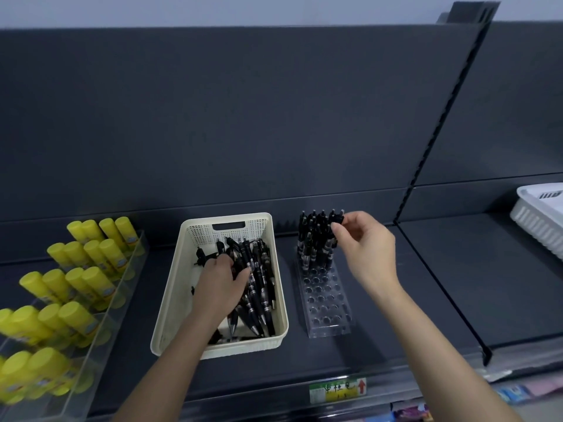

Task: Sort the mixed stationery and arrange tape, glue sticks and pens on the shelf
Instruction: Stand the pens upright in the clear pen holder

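Note:
A cream basket [170,300] stands on the dark shelf and holds several loose black pens [259,296]. My left hand [222,281] reaches down into the basket, its fingers curled round some of those pens. To the right stands a clear acrylic pen holder [327,309] with many holes. Several black pens [315,239] stand upright in its far rows. My right hand [362,242] pinches the top of an upright pen [336,220] at the holder's far right corner. Yellow glue sticks [76,275] fill a clear tiered rack at the left.
A white plastic tray [539,220] sits on the neighbouring shelf bay at the far right, past a slotted upright post [432,147]. A price label [338,389] is on the shelf's front edge. Coloured packets show on the shelf below, lower right.

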The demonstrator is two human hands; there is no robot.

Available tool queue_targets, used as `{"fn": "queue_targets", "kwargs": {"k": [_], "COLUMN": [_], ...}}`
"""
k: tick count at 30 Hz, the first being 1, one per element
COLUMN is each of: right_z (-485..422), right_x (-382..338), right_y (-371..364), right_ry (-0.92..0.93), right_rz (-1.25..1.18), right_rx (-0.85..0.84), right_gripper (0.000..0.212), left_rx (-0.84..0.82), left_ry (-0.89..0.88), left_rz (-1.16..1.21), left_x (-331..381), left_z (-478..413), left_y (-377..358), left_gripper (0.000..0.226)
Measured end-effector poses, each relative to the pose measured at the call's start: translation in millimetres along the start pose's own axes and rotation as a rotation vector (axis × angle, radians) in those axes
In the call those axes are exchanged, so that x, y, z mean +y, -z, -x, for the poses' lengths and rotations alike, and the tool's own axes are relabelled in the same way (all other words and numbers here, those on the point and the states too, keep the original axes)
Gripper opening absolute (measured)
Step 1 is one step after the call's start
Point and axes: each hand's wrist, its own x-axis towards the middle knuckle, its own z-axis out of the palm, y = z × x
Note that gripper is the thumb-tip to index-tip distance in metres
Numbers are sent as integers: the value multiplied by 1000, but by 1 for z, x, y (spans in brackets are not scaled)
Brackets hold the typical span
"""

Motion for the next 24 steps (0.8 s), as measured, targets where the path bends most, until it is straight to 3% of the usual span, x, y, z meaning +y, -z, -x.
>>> {"fn": "queue_targets", "kwargs": {"k": [12,24], "right_z": [5,35], "right_x": [26,32], "right_y": [-23,-31], "right_ry": [26,-55], "right_rz": [170,156], "right_rx": [-143,-104], "right_gripper": [10,10], "left_rx": [-55,-76], "left_ry": [-12,-15], "left_rz": [-25,-84], "left_x": [-2,-2], "left_z": [3,4], "left_y": [-6,-6], "left_gripper": [46,46]}}
